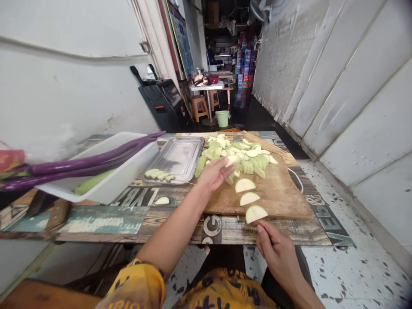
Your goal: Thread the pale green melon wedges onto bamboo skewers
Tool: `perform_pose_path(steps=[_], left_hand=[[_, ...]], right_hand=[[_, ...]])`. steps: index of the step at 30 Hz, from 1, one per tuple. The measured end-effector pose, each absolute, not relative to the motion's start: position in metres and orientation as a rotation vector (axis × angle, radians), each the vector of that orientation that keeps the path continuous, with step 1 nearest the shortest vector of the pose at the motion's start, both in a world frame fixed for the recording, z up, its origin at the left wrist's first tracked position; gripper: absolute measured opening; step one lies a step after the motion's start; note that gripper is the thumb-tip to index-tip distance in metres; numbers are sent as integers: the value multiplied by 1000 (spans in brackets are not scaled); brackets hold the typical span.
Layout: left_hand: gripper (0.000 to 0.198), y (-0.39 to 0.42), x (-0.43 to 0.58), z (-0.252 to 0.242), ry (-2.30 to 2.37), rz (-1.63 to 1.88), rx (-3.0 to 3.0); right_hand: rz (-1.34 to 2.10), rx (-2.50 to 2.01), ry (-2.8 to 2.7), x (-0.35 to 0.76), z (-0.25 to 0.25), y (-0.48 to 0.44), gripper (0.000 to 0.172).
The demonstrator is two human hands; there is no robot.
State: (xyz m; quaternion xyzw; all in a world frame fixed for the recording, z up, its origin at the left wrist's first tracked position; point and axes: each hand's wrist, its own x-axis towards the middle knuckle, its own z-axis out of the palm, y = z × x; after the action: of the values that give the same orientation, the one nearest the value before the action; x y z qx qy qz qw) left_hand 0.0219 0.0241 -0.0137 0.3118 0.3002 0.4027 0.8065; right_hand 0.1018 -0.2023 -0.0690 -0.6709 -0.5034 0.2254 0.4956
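My left hand (215, 172) reaches over the wooden cutting board (277, 193), its fingers pinching one pale slice (231, 160) at the edge of a heap of cut green squash slices (240, 155). My right hand (276, 251) is near the table's front edge, fingers pinched on a thin skewer that carries several half-round slices (247, 198) in a row, the nearest slice (255, 213) just above my fingertips. A bundle of bamboo skewers (265, 146) lies at the board's far right.
A steel tray (178, 158) with a few slices stands left of the board. A white plastic tub (109, 174) holds long purple eggplants (83, 165). One loose slice (162, 200) lies on the patterned table (106, 216). Stools, a small table and a green bucket (222, 118) stand down the corridor.
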Motion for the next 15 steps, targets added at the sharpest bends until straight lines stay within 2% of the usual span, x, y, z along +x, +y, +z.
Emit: perform_pose_path(steps=[15], left_hand=[[10, 17, 20, -4, 690, 862, 744]], right_hand=[[556, -1667, -1196, 100, -67, -198, 33]])
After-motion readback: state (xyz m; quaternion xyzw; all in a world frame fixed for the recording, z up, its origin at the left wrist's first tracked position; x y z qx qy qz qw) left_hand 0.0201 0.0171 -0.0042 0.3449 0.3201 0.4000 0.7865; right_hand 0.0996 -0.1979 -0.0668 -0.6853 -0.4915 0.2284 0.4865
